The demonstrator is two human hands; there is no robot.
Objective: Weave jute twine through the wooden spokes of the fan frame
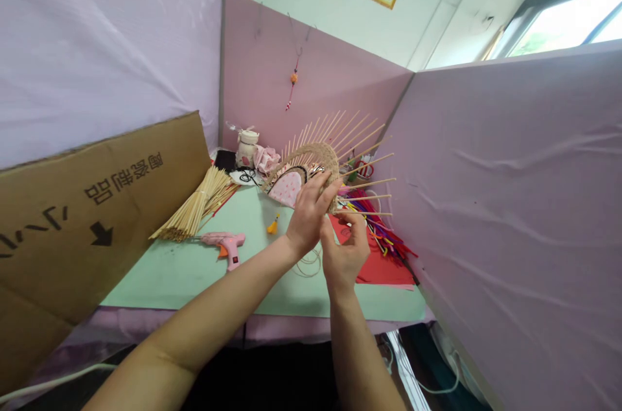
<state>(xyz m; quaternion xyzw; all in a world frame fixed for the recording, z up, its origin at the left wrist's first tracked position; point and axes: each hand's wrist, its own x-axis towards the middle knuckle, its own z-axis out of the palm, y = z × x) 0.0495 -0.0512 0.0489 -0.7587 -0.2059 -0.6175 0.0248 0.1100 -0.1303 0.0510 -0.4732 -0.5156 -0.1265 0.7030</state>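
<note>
A woven twine piece point(318, 155) with thin sticks fanning out of its curved rim is held up above the table. My left hand point(311, 213) grips its right end, fingers lying over the weave. Just below, my right hand point(344, 255) is closed in a pinch at the lower edge, close to the lowest stick; what sits between its fingertips is hidden. Loose loops of thin twine point(308, 265) hang or lie beside the right wrist. Behind the left hand shows a pink patterned half-round piece point(286, 188) with a dark edge.
A pink glue gun point(227, 244) and a yellow tassel point(273, 225) lie on the green tabletop point(184, 281). Left are a bundle of sticks point(194, 207) and a cardboard box point(107, 216). Red sheets point(383, 265) and colourful pipe cleaners point(381, 223) lie right. Pink panels enclose the table.
</note>
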